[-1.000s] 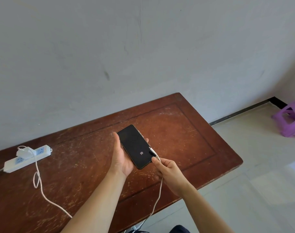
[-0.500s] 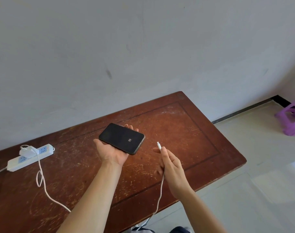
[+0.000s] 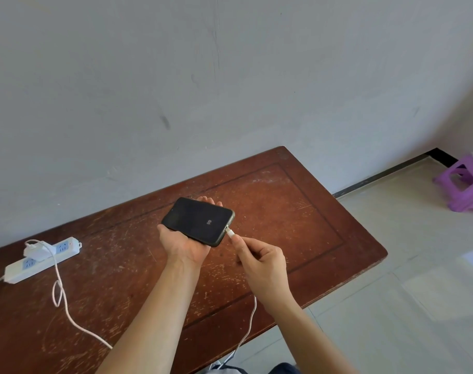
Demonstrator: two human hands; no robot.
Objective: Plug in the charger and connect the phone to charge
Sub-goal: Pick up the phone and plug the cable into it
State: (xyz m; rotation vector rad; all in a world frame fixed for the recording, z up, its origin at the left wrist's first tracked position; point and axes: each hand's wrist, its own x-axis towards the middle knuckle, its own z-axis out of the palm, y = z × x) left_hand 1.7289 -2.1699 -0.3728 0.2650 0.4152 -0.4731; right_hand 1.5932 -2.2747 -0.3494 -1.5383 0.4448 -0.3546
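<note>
Black phone (image 3: 198, 221) lies on our flat left hand (image 3: 184, 245) over the table (image 3: 297, 211); right hand (image 3: 259, 261) pinches the plug (image 3: 230, 232) at its port, seating unclear.

Left hand (image 3: 185, 245) palm-up, fingers straight; right hand (image 3: 262, 261) in a fingertip pinch on the plug (image 3: 230, 232).

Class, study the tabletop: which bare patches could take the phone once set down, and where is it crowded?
Freest: the right end of the table, between the right hand and the far corner. Also bare: the middle strip between the power strip and the left hand. Crowded: the left end, with power strip, charger and looping cable.
</note>
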